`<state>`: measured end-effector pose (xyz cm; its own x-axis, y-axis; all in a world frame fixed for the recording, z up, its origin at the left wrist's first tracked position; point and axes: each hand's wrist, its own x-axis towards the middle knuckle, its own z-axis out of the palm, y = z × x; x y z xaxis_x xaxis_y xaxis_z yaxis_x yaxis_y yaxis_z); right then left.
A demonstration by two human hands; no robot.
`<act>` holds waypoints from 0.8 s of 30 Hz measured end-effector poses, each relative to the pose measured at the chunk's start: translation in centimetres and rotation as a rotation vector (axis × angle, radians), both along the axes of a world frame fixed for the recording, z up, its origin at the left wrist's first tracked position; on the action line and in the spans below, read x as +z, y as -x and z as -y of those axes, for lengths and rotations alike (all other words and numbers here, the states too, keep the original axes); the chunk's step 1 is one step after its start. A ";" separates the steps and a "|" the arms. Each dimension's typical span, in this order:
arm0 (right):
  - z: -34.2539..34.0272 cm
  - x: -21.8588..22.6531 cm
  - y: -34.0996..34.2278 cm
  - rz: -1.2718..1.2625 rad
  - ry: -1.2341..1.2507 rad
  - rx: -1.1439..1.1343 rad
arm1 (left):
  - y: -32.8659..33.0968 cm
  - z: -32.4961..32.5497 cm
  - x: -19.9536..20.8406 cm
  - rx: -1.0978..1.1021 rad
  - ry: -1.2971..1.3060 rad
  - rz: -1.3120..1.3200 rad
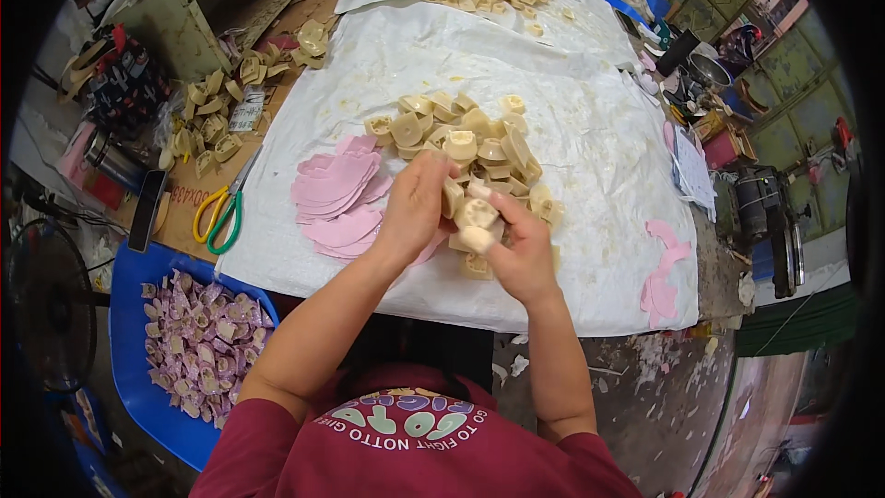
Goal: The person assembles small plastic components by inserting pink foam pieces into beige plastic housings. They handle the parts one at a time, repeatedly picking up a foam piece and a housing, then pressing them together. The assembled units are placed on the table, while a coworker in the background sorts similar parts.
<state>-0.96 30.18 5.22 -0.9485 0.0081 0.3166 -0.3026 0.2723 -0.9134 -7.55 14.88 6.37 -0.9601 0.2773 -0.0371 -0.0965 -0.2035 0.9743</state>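
Beige piece (478, 213), one, small and blocky: in the right hand (524, 254), its grip closed on it between thumb and fingers, only as wide as the piece; outline slightly blurred. Left hand (413, 207): fingers curled in, fingertips beside the heap; cannot tell whether its grip has hold of anything. Held piece: pale, hollows on the visible face; located above the tabletop (599, 157), at the near side of a heap of like pieces (459, 145), rounded, some cupped, lying at mixed angles. Forearms: both bare, reaching forward and converging, hands nearly meeting. Adjacent: pink sheets (336, 184), curved-edged, overlapping, left of the heap.
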 end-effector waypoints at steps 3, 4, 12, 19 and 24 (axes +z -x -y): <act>-1.6 1.3 -0.7 0.057 0.541 -0.065 | 3.1 1.8 0.9 -0.016 -0.009 0.059; -2.2 1.5 -0.8 0.044 0.630 -0.125 | 3.0 1.2 1.0 0.005 -0.031 0.062; -3.2 -1.0 1.9 -0.080 0.220 -0.385 | 2.5 -5.3 -2.6 0.006 0.336 -0.723; 0.8 0.2 -0.1 -0.235 0.287 -0.290 | -0.4 -4.5 0.0 -0.084 -0.146 -0.320; 0.4 0.7 -1.1 -0.411 -0.192 -0.190 | -1.3 0.0 0.1 -0.347 -0.374 0.287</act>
<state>0.10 29.80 5.96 -0.7323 0.0736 0.6770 -0.5563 0.5089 -0.6569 -6.24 14.84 6.48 -0.7765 0.6184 -0.1213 -0.4685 -0.4377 0.7674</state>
